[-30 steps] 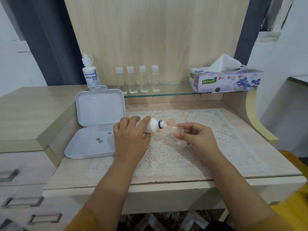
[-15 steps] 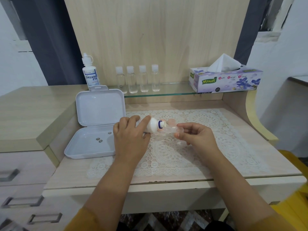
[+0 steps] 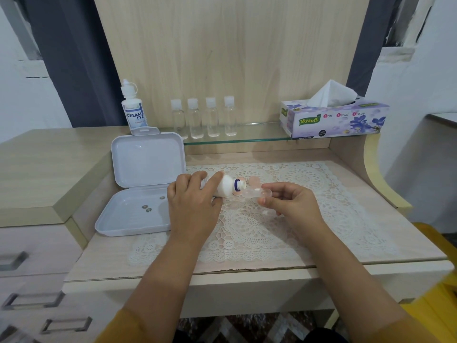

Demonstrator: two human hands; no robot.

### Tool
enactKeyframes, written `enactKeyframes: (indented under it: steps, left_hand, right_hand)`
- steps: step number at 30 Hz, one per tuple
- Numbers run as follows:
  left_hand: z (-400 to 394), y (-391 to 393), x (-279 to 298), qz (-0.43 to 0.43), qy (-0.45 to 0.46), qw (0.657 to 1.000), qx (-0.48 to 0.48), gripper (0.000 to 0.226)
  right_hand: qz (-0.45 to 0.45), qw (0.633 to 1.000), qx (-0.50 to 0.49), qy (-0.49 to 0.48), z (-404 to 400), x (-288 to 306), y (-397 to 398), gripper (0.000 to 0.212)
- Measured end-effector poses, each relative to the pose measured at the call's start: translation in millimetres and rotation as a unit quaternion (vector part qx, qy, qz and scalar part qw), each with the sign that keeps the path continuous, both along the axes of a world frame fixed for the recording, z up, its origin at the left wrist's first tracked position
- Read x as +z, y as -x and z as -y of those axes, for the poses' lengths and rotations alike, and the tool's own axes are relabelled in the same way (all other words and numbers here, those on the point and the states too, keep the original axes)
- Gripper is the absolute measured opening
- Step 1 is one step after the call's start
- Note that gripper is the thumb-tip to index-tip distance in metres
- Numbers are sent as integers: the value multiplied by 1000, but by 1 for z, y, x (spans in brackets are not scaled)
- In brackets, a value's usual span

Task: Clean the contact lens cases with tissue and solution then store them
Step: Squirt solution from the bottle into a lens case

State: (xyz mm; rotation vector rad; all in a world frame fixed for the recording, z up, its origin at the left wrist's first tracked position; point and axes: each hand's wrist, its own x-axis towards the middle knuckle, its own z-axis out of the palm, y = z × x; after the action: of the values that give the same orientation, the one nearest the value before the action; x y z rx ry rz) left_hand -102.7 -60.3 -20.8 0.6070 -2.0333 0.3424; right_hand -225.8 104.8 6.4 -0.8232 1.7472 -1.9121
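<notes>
Presently, a bottle (image 3: 223,186) was gripped sideways in the left hand (image 3: 193,206), nozzle aimed into a clear case (image 3: 256,194) pinched level by the right hand (image 3: 291,206) above the mat (image 3: 321,194), evidently for rinsing.

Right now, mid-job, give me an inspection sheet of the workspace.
Surface: wooden desk with a lace mat.
Job's things: solution bottle tipped toward a clear lens case; open white storage box; tissue box on the glass shelf.
Clutter: Dream Eye bottle, four small clear bottles.
Hands: left hand grips the solution bottle; right hand pinches the lens case.
Cables: nothing seen.
Surroundings: drawers, dark curtain.
</notes>
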Motion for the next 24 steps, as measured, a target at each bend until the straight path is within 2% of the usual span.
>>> enactKeyframes:
  steps: [24]
  left_hand:
    - [-1,-1,1,-2,0,1000,-1,51]
  right_hand:
    - [10,1000,5,6,-1,-1,-1,28]
